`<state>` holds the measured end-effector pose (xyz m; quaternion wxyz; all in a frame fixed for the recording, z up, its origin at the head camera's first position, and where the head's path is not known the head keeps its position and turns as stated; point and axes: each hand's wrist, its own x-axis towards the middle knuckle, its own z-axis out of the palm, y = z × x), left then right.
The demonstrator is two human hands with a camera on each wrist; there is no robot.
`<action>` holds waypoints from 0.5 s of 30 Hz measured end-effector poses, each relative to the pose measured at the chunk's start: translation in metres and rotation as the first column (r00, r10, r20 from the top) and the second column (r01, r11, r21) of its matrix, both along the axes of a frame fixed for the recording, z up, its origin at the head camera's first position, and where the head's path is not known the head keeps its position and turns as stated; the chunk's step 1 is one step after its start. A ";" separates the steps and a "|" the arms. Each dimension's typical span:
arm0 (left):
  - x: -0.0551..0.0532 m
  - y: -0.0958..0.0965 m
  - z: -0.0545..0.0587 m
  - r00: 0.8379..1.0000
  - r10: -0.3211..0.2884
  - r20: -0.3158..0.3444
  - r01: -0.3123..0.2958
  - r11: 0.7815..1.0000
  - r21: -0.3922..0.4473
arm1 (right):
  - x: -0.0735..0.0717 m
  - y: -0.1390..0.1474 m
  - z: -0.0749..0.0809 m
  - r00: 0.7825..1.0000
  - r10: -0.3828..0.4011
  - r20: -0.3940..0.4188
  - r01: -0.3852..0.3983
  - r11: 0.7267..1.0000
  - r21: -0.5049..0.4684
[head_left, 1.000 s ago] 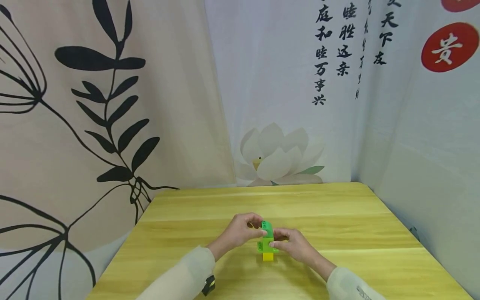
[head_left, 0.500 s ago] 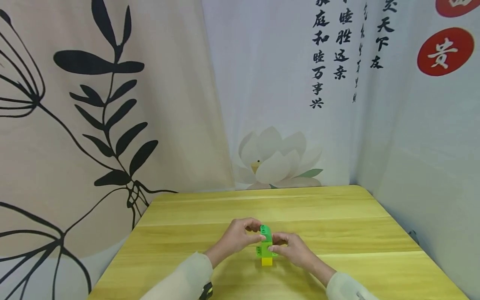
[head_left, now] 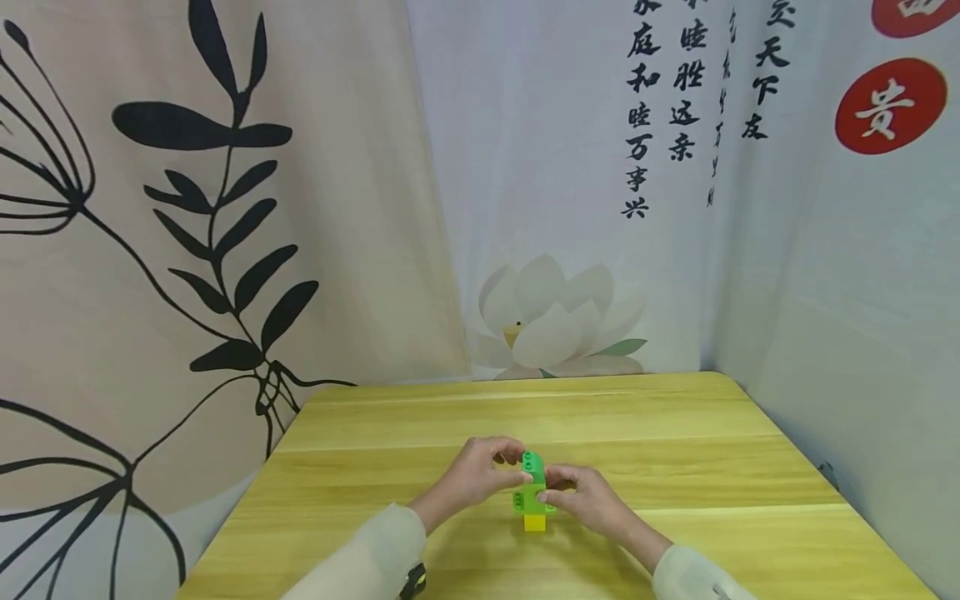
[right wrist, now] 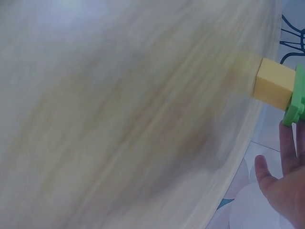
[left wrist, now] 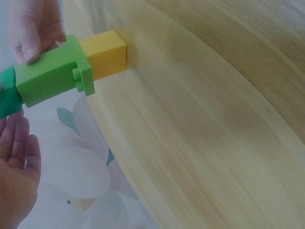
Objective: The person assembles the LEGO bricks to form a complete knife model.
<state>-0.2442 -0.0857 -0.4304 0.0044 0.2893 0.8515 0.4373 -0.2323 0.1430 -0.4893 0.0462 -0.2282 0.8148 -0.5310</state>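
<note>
A small brick stack (head_left: 531, 498) stands on the wooden table (head_left: 675, 450): a yellow brick (head_left: 535, 522) at the bottom, a light green brick (head_left: 527, 500) above it, and a darker green brick (head_left: 535, 462) on top. My left hand (head_left: 519, 467) pinches the dark green top brick from the left. My right hand (head_left: 547, 487) grips the light green brick from the right. In the left wrist view the yellow brick (left wrist: 102, 52) and light green brick (left wrist: 50, 74) show, with the right hand's fingers (left wrist: 33, 28) on them. The right wrist view is blurred, showing the yellow brick (right wrist: 274, 83).
Printed fabric walls close the table in at the back, left and right. The wall on the right (head_left: 862, 375) stands close to the table's edge. Bare wood lies around the stack on all sides.
Both hands stay on the stack and it stands at the same spot. Only the head view has shifted slightly.
</note>
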 end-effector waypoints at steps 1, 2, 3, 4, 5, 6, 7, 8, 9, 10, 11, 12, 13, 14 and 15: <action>0.000 0.000 0.000 1.000 0.002 0.006 -0.002 1.000 -0.005 | 0.000 0.000 0.000 1.000 0.000 -0.001 0.000 1.000 0.003; 0.001 0.001 -0.001 1.000 0.002 0.011 -0.002 1.000 -0.007 | 0.001 0.000 -0.001 1.000 0.000 -0.002 0.000 1.000 0.005; 0.001 0.001 -0.001 1.000 0.003 0.020 -0.003 1.000 -0.008 | 0.001 0.000 -0.001 1.000 0.001 0.000 -0.001 1.000 0.006; 0.002 0.001 -0.001 1.000 0.004 0.026 -0.004 1.000 -0.006 | 0.002 0.001 -0.001 1.000 0.002 0.001 -0.002 1.000 0.006; 0.002 0.001 -0.002 0.999 0.006 0.032 -0.006 1.000 -0.003 | 0.002 0.001 -0.001 1.000 0.002 -0.002 -0.002 1.000 0.009; 0.002 0.001 -0.002 0.999 0.006 0.037 -0.006 1.000 0.002 | 0.001 0.001 -0.001 1.000 0.002 -0.004 -0.002 1.000 0.012; 0.003 0.001 -0.003 0.999 0.006 0.035 -0.007 1.000 0.003 | 0.001 0.001 -0.001 1.000 0.003 -0.008 -0.003 1.000 0.013; 0.003 0.001 -0.003 1.000 0.004 0.031 -0.004 1.000 0.006 | 0.001 0.001 -0.001 1.000 0.003 -0.009 -0.003 1.000 0.011; 0.002 0.001 -0.003 1.000 0.003 0.029 -0.003 1.000 0.009 | 0.001 0.001 -0.001 1.000 0.004 -0.010 -0.004 1.000 0.009; 0.003 0.001 -0.003 1.000 0.000 0.025 0.000 1.000 0.014 | 0.000 0.001 -0.001 1.000 0.004 -0.012 -0.004 1.000 0.010; 0.003 0.001 -0.003 1.000 -0.002 0.024 0.002 1.000 0.016 | 0.000 0.001 0.000 1.000 0.004 -0.012 -0.004 1.000 0.010; 0.003 0.001 -0.002 1.000 -0.004 0.022 0.004 1.000 0.017 | 0.000 0.001 0.000 1.000 0.006 -0.011 -0.006 1.000 0.011; 0.003 0.001 -0.002 1.000 -0.010 0.023 0.010 1.000 0.022 | 0.000 0.001 0.000 1.000 0.007 -0.013 -0.007 1.000 0.013; 0.003 0.001 -0.002 1.000 -0.014 0.027 0.014 1.000 0.023 | 0.000 0.001 0.000 1.000 0.008 -0.013 -0.007 1.000 0.015; 0.003 0.001 -0.002 0.999 -0.018 0.030 0.017 0.999 0.027 | 0.001 0.001 0.000 1.000 0.007 -0.013 -0.007 1.000 0.019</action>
